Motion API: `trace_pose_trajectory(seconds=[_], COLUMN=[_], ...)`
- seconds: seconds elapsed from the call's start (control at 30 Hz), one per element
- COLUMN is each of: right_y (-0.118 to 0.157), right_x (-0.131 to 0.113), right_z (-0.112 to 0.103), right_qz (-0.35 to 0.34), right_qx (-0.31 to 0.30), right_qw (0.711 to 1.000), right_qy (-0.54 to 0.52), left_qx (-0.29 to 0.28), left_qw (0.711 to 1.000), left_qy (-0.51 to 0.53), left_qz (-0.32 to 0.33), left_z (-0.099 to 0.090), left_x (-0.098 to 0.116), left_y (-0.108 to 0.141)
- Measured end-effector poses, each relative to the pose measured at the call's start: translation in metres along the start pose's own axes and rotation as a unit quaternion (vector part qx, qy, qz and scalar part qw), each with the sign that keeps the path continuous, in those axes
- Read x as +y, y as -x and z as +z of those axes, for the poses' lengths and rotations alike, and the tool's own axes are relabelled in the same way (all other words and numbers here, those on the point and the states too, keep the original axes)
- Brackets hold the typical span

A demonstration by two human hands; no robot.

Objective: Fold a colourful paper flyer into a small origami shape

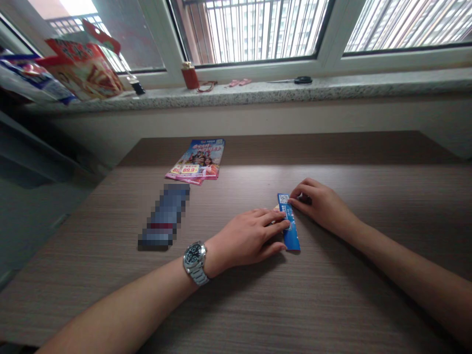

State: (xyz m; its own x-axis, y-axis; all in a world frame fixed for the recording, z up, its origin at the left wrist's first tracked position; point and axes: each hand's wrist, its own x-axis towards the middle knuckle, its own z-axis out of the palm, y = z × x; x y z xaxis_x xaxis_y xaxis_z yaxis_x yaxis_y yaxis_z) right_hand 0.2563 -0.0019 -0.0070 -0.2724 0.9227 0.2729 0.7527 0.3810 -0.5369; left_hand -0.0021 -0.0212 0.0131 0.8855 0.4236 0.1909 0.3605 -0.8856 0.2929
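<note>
A narrow blue folded leaflet (292, 237) with a QR code at its top end lies on the brown wooden table (236, 314). My left hand (254, 236), with a silver watch on the wrist, rests palm down, its spread fingertips on the leaflet's left side. A small pale piece of paper shows beside the leaflet near those fingers. At the leaflet's upper right edge, the thumb and index finger of my right hand (313, 200) are pinched on the paper.
Colourful flyers (202, 160) lie stacked at the back left, with a pixelated dark phone-like object (164, 216) nearer. On the stone windowsill (258, 93) are snack bags (86, 69), a red bottle (190, 75), pink items and a black-handled tool (303, 79).
</note>
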Motion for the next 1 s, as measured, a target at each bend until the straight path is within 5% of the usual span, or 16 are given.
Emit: trace_pose_trajectory(seconds=[1.0], right_y=[0.062], right_x=[-0.032], right_z=[-0.008], right_qz=[-0.012], right_qx=[-0.055], right_qw=[0.998], right_qy=[-0.019], left_qx=[-0.003], left_qw=[1.0], left_qy=[-0.009], left_qz=[-0.007], left_z=[0.002], left_x=[0.001], left_y=[0.0])
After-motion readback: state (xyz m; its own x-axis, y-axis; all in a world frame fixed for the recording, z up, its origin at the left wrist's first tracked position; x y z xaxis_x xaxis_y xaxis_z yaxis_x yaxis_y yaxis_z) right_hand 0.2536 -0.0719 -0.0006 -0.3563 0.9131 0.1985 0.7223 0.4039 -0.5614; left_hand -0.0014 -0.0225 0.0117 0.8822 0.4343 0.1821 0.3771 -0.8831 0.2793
